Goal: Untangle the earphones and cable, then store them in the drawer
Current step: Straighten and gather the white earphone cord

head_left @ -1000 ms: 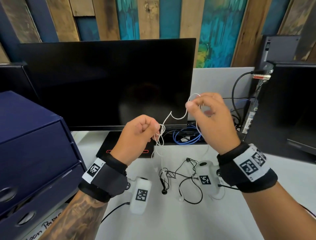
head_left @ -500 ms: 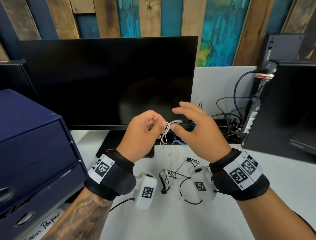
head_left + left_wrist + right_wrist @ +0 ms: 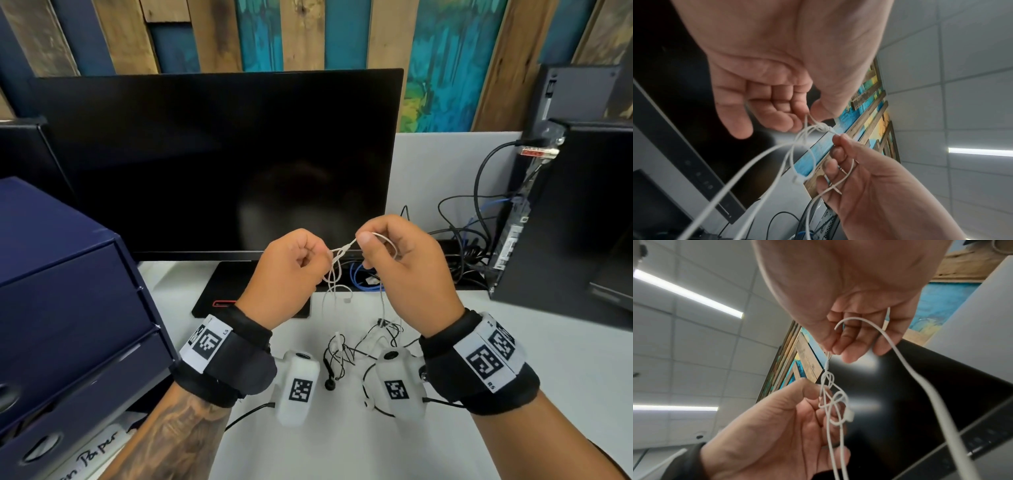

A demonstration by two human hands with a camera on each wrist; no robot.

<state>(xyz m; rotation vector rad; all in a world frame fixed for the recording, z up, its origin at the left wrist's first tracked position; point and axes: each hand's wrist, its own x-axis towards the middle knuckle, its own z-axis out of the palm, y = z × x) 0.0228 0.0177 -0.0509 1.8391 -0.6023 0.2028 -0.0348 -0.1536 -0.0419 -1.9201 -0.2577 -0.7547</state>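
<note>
My left hand (image 3: 291, 274) and right hand (image 3: 404, 270) both pinch the white earphone cable (image 3: 337, 270); pulling apart risks cinching its knot (image 3: 339, 255).

Surface: white desk (image 3: 565, 370)
Far centre: black monitor (image 3: 219, 161) on its stand base (image 3: 219, 291)
Left: navy drawer unit (image 3: 68, 308)
Near centre: tangled black cable (image 3: 346, 353)
Far right: black computer tower (image 3: 565, 212); loose cables (image 3: 459, 240)

Each wrist wears a black strap (image 3: 236, 356) bearing a white square-code label (image 3: 205, 342); beside the strap hangs a white camera pod (image 3: 298, 389). The left forearm (image 3: 174, 442) is tattooed.
</note>
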